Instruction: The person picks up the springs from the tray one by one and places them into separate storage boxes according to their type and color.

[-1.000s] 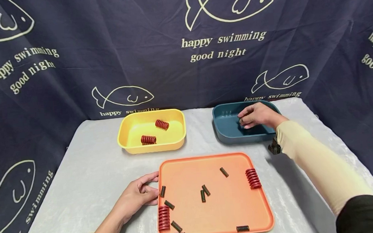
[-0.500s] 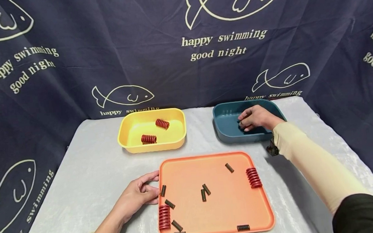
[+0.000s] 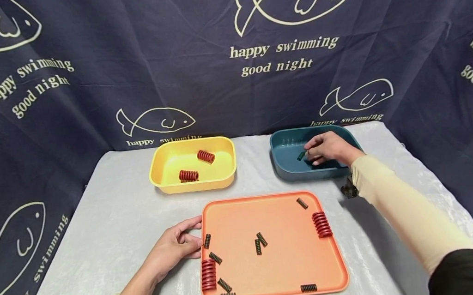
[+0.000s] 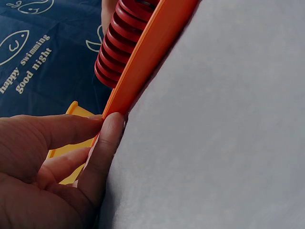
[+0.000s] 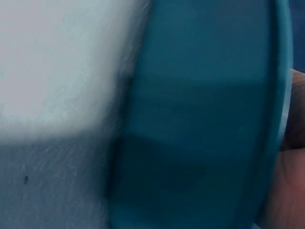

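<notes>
My left hand (image 3: pixel 176 245) pinches the left rim of the orange tray (image 3: pixel 287 268) between thumb and fingers; the left wrist view shows the grip up close. My right hand (image 3: pixel 328 147) is inside the blue bin (image 3: pixel 282 169), fingers loosely bent, with a small dark green coil spring (image 3: pixel 301 155) just off its fingertips. In the right wrist view, the bin's wall hides most of that hand. On the tray lie several small dark springs, one a small dark spring (image 3: pixel 302 203) near the far right corner. A red spring (image 3: pixel 208 274) and another red spring (image 3: pixel 322 224) rest against its sides.
A yellow bin (image 3: pixel 193 187) at the back left holds two red springs, one a red spring (image 3: pixel 188 176) near its front wall. Grey-white cloth (image 3: pixel 112 213) covers the table. A dark blue curtain (image 3: pixel 214 75) with fish prints stands behind and at both sides.
The small spring in the blue bin has come out of my right fingers and shows beside them. One small spring on the tray has rolled toward the far right corner. My left hand stays put.
</notes>
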A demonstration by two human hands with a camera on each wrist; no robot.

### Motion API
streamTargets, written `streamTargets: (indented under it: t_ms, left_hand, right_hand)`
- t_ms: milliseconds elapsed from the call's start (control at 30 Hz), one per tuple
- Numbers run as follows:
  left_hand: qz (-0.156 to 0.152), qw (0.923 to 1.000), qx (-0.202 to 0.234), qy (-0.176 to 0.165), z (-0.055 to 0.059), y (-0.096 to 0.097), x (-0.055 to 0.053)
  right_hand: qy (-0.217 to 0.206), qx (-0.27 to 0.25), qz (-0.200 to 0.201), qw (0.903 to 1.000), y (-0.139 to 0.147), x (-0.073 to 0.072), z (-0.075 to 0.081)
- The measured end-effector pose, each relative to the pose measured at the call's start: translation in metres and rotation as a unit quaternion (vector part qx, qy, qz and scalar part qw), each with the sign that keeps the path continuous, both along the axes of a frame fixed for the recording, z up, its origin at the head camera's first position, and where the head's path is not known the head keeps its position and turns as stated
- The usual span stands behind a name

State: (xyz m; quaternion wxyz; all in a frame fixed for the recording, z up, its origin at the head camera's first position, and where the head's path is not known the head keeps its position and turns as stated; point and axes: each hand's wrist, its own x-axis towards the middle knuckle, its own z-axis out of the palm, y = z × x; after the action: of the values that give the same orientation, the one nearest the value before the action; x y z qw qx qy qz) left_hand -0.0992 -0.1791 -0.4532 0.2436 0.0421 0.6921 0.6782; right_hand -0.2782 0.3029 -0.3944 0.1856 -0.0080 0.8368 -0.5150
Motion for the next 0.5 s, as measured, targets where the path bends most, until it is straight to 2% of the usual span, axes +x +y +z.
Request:
streamTargets:
  t_ms: [267, 500]
  left_hand:
    - [0.002, 1.0000, 0.001, -0.001, 0.001, 0.000, 0.000]
    - [0.001, 1.0000, 0.004, -0.002, 0.000, 0.000, 0.000]
  right_hand:
    - [0.040, -0.034, 0.008, 0.9986, 0.006, 0.015, 0.018]
    - [0.066, -0.083, 0.012, 0.9943, 0.003, 0.042, 0.031]
